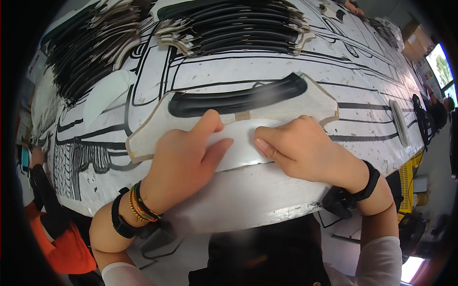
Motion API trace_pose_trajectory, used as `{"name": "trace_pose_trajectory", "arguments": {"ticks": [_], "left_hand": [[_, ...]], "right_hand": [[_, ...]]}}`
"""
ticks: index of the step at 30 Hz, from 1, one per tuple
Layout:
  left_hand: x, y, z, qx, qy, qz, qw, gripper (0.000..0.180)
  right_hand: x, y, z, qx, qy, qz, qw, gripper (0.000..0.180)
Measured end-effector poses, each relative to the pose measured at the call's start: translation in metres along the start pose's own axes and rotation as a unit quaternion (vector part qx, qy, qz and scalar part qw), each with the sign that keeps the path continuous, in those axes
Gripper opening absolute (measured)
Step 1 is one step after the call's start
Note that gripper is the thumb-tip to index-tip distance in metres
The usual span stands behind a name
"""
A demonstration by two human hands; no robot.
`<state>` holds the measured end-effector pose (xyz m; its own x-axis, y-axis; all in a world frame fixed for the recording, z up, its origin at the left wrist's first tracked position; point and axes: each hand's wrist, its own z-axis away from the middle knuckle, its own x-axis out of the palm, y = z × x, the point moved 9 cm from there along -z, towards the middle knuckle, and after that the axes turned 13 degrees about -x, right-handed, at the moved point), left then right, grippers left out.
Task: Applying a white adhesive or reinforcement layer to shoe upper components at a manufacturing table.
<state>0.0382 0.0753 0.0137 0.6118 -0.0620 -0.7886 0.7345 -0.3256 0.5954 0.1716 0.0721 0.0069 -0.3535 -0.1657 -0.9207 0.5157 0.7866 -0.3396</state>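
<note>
In front of me lies a beige fabric piece (319, 97) with pointed side ends and a stitched edge. A curved, padded black strip (238, 101) runs along its far side. A glossy white flexible sheet (241, 138) lies against the near edge of the fabric, between my hands. My left hand (183, 155) rests at the sheet's left side, its thumb and forefinger apart; its other fingers are mostly hidden. My right hand (296, 148) pinches the sheet's right side between thumb and bent forefinger.
Stacked black-and-beige pieces (234, 28) lie at the far middle, with another pile (90, 52) at far left. White cut sheets (107, 93) lie left of the fabric. The table (362, 124) has black line drawings. Another person (62, 238) is at left; a yellow crate (406, 186) stands at right.
</note>
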Motion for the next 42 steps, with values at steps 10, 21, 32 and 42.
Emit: {"name": "trace_pose_trajectory", "arguments": {"ticks": [10,21,32,42], "left_hand": [[0.023,0.015,0.016,-0.014,-0.119,0.016,0.993,0.024],[0.022,0.009,0.016,-0.089,-0.194,0.163,0.963,0.046],[-0.017,0.035,0.024,0.086,-0.119,0.170,0.974,0.041],[-0.003,0.056,0.041,0.278,-0.023,-0.148,0.949,0.013]], "right_hand": [[-0.007,-0.002,0.003,0.100,0.119,-0.295,0.943,0.021],[0.003,-0.006,0.002,0.029,0.058,-0.093,0.994,0.021],[-0.011,0.018,0.015,0.041,0.090,-0.126,0.987,0.024],[-0.019,0.032,0.019,0.073,0.104,-0.167,0.978,0.040]]}}
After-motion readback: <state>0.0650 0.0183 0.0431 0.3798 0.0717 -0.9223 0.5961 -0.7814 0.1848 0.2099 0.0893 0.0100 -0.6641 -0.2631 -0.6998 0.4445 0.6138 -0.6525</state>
